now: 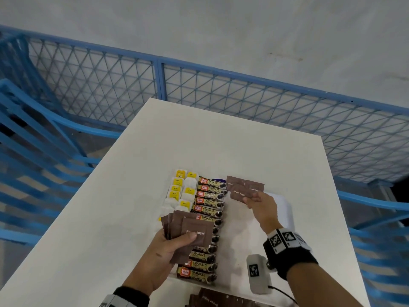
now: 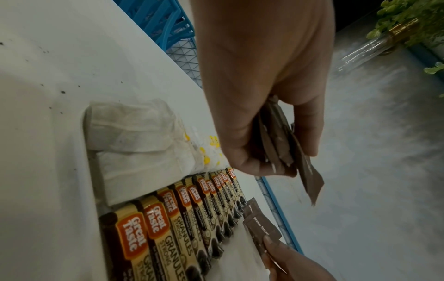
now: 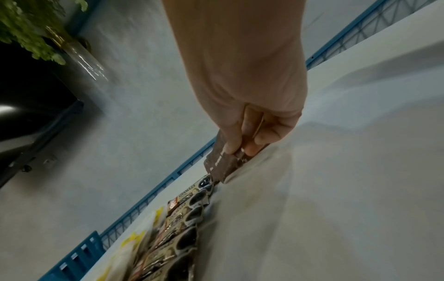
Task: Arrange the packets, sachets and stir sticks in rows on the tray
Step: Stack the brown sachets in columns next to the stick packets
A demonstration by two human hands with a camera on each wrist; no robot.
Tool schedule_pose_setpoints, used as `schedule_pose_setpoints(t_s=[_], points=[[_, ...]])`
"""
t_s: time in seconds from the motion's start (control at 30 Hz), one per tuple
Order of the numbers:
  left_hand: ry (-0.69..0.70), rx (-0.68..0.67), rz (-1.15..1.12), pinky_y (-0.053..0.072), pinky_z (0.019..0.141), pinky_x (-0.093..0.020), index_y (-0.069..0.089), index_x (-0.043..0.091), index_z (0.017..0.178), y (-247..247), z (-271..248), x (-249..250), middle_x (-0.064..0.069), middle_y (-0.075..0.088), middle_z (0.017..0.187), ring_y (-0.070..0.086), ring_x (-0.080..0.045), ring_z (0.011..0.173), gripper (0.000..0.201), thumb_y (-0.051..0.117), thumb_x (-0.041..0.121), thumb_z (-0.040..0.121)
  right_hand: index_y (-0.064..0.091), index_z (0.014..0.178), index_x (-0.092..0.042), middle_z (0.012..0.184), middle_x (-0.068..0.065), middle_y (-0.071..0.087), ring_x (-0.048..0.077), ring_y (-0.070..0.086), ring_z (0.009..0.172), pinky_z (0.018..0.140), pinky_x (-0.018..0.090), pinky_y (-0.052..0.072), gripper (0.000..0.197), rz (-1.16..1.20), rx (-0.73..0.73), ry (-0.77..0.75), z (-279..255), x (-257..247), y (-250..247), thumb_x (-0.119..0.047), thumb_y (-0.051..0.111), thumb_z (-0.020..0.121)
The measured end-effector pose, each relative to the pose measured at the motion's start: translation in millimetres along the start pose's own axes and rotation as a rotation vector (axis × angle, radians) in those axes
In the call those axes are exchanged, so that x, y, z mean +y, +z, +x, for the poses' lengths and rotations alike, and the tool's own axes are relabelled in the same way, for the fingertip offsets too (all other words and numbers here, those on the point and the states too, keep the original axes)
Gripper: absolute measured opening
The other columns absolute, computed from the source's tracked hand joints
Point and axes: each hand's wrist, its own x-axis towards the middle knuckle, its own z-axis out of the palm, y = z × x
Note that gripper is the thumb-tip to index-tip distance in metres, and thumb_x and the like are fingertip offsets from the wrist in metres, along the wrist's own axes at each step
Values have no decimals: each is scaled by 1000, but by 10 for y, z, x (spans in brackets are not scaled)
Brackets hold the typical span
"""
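Brown sugar sachets (image 1: 238, 193), white tray (image 1: 285, 209)

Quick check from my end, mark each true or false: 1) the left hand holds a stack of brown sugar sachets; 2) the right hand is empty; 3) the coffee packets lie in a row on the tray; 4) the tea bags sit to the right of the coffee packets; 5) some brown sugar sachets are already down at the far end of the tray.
1) True. The left hand grips a fanned stack of brown sugar sachets.
2) False. The right hand pinches one brown sugar sachet.
3) True. The coffee packets lie side by side in one row on the tray.
4) False. The tea bags sit to the left of the coffee packets.
5) True. Two laid sachets are there, beside the pinched one.
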Motion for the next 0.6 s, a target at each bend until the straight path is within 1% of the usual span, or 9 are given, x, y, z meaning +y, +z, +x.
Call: schedule_pose_setpoints(t_s=[0.03,0.1,0.17,0.2,0.27,0.33,0.4,0.47,0.6], points=[[-2,-1,-6,53,68,-28,66,10,110,-14,10,-2,-14,72,102,71,-21,87,41,76,12,70,58,70,-19,70,1,63,20,57,75,69,25,43,18,-13,13,-1,51,-7,21,-9,71,78],[-7,-9,-23,53,75,-33,66,10,111,-45,35,-18,-15,72,104,70,-24,91,40,75,12,71,59,70,-20,73,0,63,21,59,79,77,30,45,18,-42,21,4,135,-11,69,-12,72,77],[-6,-10,-29,55,71,-33,65,8,113,-67,59,-38,-16,72,103,71,-25,90,41,74,9,73,58,70,-20,75,1,64,21,59,81,82,32,46,18,-69,18,2,194,-6,122,-12,73,77],[-5,-9,-30,56,69,-31,65,7,113,-75,71,-51,-17,72,102,71,-25,89,39,72,8,75,59,71,-17,77,3,64,20,59,81,81,31,46,16,-75,26,0,214,-5,146,-11,73,77],[-5,-13,-36,57,66,-30,64,6,113,-78,82,-62,-17,72,102,71,-25,87,36,64,7,77,60,77,-12,78,3,62,18,57,78,74,25,45,13,-84,51,-16,232,-17,172,-10,73,77],[-2,-24,-34,56,64,-28,65,8,112,-77,94,-71,-16,72,100,71,-22,85,34,62,7,77,59,80,-10,75,0,58,15,54,76,63,15,40,13,-99,66,-36,227,-34,182,-9,72,78],[0,-30,-30,55,61,-25,65,8,111,-71,104,-78,-12,73,96,71,-18,81,34,62,7,76,58,82,-9,77,0,57,15,53,77,59,10,35,14,-111,80,-59,239,-28,192,-9,72,78],[2,-33,-34,54,58,-22,66,8,109,-67,119,-91,-10,74,92,71,-15,77,34,62,7,75,58,83,-9,82,4,59,16,54,79,59,9,35,15,-114,93,-78,257,-20,205,-8,72,77],[0,-25,-40,56,67,-27,67,8,109,-49,132,-93,-13,73,101,71,-21,88,35,67,8,74,52,83,-10,85,8,59,18,54,77,59,11,37,22,-99,111,-108,292,-4,234,-6,72,77]])
